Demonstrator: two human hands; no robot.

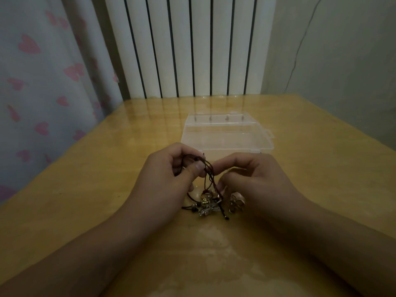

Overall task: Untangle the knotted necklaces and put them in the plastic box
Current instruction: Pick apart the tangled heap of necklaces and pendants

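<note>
My left hand and right hand both pinch the cords at frame centre; the tangle runs down to pendants, box just above.

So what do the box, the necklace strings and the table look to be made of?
The box looks like clear, glossy plastic: the table shows through its walls. The necklace strings seem to be dark, matte cord, thin and limp where the left hand and right hand pinch them. The table looks like varnished yellowish wood, though a laminate is possible: it mirrors the radiator.
</note>
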